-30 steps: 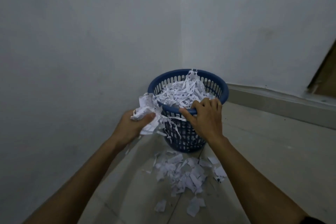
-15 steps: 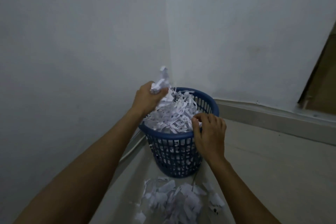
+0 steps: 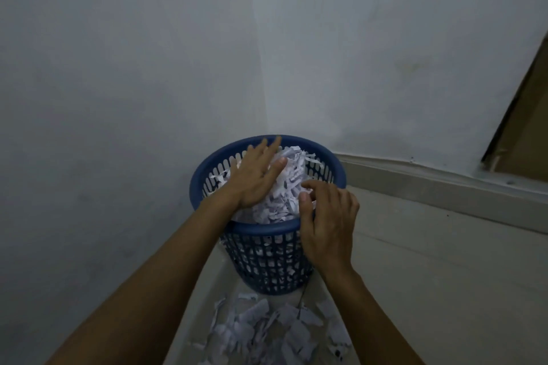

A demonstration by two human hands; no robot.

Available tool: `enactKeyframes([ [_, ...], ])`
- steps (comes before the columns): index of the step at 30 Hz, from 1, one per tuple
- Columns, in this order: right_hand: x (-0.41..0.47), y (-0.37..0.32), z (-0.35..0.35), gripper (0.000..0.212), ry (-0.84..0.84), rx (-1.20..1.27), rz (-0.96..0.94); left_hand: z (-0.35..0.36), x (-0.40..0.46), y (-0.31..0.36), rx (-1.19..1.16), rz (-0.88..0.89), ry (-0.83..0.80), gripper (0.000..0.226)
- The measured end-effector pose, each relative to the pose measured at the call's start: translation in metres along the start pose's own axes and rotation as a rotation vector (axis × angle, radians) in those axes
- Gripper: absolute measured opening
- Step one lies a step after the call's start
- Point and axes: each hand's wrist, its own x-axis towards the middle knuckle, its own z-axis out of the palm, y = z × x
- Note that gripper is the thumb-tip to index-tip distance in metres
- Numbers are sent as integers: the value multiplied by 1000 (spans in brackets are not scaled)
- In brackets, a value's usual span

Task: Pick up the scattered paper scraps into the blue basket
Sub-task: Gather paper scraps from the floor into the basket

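Observation:
The blue basket (image 3: 207, 170) stands on the floor in the room's corner, heaped with white paper scraps (image 3: 284, 195) above its rim. My left hand (image 3: 255, 175) lies flat with straight fingers on top of the heap, pressing it. My right hand (image 3: 326, 219) hovers at the basket's near right rim, fingers loosely curled, fingertips touching the scraps and holding nothing. More scattered paper scraps (image 3: 267, 332) lie on the floor just in front of the basket.
Two pale walls meet right behind the basket. A low ledge (image 3: 444, 184) runs along the right wall, with a brown door or panel (image 3: 522, 127) at the far right. Bare floor (image 3: 444, 275) stretches to the right of the basket.
My left hand lifted a handful of scraps over the basket, let it go and now lies flat on the heap. My right hand came off the rim's front.

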Motion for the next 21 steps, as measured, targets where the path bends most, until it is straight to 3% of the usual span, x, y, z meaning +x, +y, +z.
enactKeyframes([
  [4, -2, 2, 2, 36, 2, 23, -8, 27, 19, -3, 235, -146, -258, 54],
  [13, -6, 4, 14, 54, 12, 54, 107, 56, 39, -33, 379, -290, -620, 63],
  [17, -7, 4, 15, 59, 8, 44, 126, 58, 35, -29, 449, -298, -663, 60],
  [21, -9, 2, 10, 62, -24, -10, 127, 51, 27, -23, 338, -254, -620, 59],
])
